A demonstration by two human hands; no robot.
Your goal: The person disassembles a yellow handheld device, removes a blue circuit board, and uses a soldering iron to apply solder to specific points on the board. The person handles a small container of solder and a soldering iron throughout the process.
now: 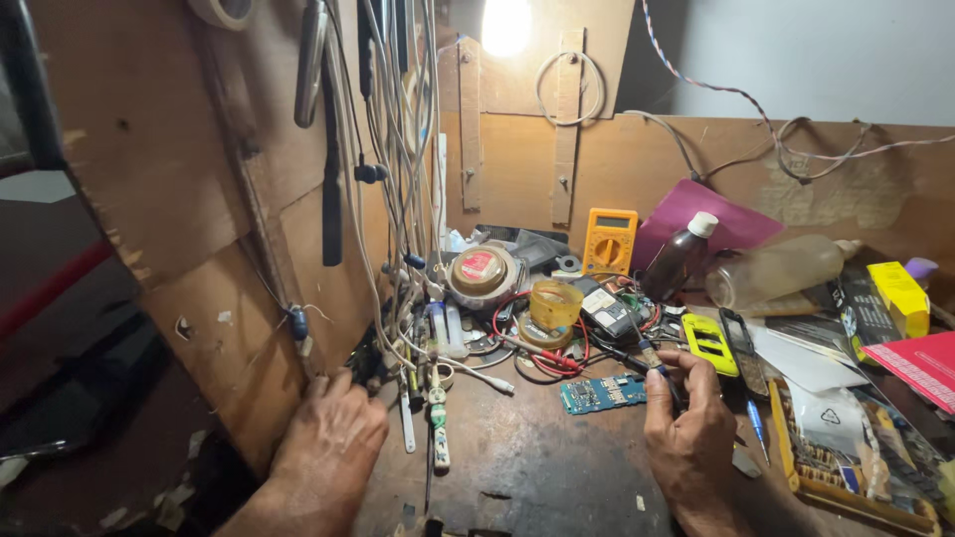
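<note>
My left hand [333,433] rests at the left side of the wooden bench, fingers curled into a bundle of hanging cables [398,199] near small tools; what it grips is hidden. My right hand [686,428] lies on the bench, fingers closed around a thin dark tool [652,360] whose tip points over a blue circuit board [600,394] just left of the hand. Red probe leads [542,358] coil behind the board.
A yellow multimeter [609,241] leans on the back wall. A brown bottle [679,257], a clear bottle [781,268], a round tin [482,270], a yellow phone frame [709,344] and a parts tray [846,447] crowd the bench. A wooden panel [199,249] stands left.
</note>
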